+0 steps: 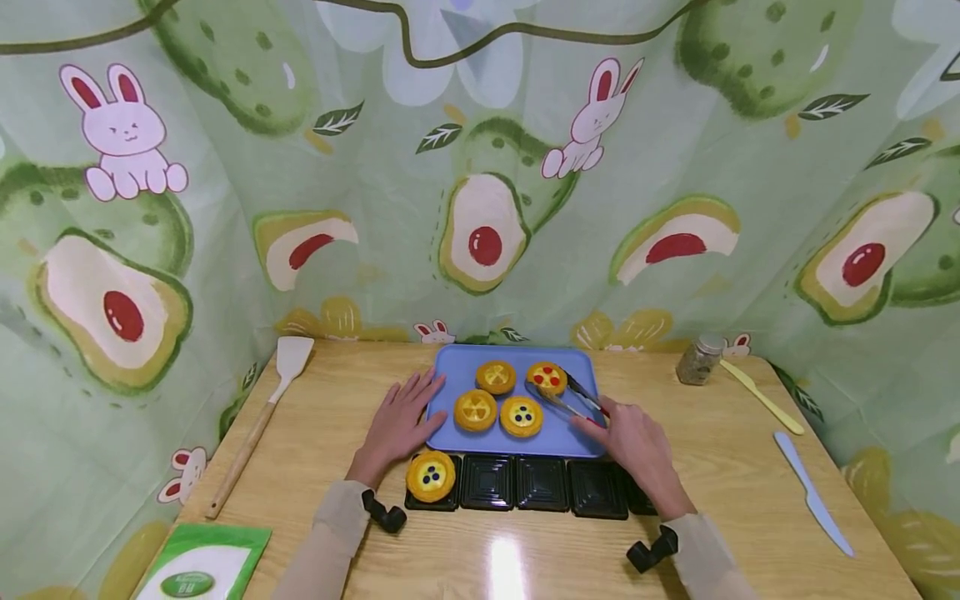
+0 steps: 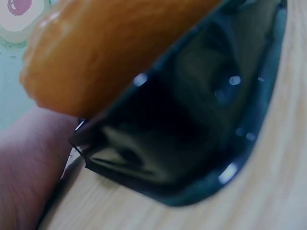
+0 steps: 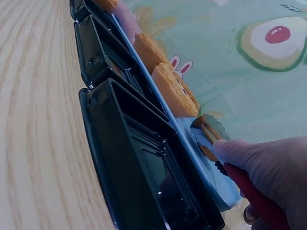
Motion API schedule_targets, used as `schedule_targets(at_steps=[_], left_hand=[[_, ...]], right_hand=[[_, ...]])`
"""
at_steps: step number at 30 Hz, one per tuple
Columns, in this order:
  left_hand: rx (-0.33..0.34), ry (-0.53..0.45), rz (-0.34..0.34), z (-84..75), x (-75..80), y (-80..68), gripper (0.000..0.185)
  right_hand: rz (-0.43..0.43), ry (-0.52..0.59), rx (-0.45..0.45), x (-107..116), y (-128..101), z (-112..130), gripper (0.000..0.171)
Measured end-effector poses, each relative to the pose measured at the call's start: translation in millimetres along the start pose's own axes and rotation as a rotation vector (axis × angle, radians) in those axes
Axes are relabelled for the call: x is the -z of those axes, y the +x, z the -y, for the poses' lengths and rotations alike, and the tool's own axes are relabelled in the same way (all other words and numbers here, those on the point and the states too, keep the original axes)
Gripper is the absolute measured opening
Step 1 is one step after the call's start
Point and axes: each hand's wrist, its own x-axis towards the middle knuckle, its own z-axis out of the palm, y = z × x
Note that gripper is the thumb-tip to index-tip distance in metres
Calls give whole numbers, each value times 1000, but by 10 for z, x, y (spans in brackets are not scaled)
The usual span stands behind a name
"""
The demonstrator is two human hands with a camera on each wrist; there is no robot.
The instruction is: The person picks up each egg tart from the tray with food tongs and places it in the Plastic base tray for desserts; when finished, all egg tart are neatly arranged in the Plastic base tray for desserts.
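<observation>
My right hand [image 1: 637, 442] grips a pair of tongs with red handles [image 3: 254, 196] at the tray's right side. In the head view the tongs' spread tips [image 1: 555, 398] stand on either side of a tart with red topping [image 1: 547, 379]. Three more tarts lie on the blue tray [image 1: 450, 360]: two with yellow wedges [image 1: 476, 411] and one with dark blue dots [image 1: 521, 417]. My left hand [image 1: 397, 425] lies at the tray's left edge, fingers extended. Beside its wrist, another blue-dotted tart [image 1: 431, 476] sits in the leftmost black box [image 2: 168, 124].
A row of black plastic boxes [image 1: 542, 483] lines the tray's near side; my right hand partly covers the last. On the left are a spatula [image 1: 258, 421] and a green-white packet [image 1: 202, 567]. On the right stand a jar [image 1: 700, 362], a yellow knife [image 1: 761, 396] and a blue knife [image 1: 813, 493].
</observation>
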Motion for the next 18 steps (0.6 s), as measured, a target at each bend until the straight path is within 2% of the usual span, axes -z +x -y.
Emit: schedule_targets(at_steps=[6, 18], left_hand=[[-7, -17, -10, -2, 18, -5, 69], [5, -10, 2, 7, 9, 22, 71]], right_hand=[[-1, -35, 10, 20, 14, 12, 52], [-50, -11, 31, 101, 10, 30, 50]])
